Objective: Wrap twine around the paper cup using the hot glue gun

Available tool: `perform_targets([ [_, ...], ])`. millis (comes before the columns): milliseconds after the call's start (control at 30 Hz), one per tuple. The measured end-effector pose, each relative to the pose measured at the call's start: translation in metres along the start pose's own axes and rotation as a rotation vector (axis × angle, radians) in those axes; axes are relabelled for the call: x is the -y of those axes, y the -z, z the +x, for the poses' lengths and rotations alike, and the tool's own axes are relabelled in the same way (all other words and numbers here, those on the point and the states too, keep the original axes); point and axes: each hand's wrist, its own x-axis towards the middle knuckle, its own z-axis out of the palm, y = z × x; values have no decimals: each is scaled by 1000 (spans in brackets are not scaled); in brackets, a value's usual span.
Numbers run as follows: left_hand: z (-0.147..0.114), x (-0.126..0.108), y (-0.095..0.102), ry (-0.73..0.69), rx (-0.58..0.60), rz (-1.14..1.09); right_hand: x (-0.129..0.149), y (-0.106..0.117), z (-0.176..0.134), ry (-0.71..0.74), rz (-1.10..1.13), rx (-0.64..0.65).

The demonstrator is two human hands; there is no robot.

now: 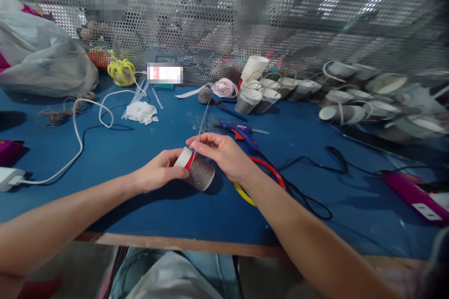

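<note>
In the head view my left hand (163,170) grips a paper cup (200,174) lying tilted on its side above the blue table. Grey-brown twine wraps much of the cup; a red and white band shows near my left fingers. My right hand (217,152) pinches a strand of grey twine (203,121) at the wrapped part. That strand runs back to a small ball of twine (205,96). Beyond my right hand lies a blue hot glue gun (242,133) with a red trigger.
Finished-looking wrapped cups with handles (252,96) stand at the back right, near stacked white cups (254,67). A pink ribbon roll (225,88), white cord (79,149), red ring (271,168), black cable (308,201) and magenta power strip (414,196) lie around. A perforated metal screen (203,18) closes the back.
</note>
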Motion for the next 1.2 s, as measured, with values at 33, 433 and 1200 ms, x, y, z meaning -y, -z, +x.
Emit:
perform_targets([
  [33,0,0,0,8,8,6,1,0,1,6,-1,0],
  [433,-6,1,-3,-29,189,133,26,-6,46,54,-566,222],
  [1200,2,4,2,-85,-226,368,16,106,12,-271,-1182,-372],
])
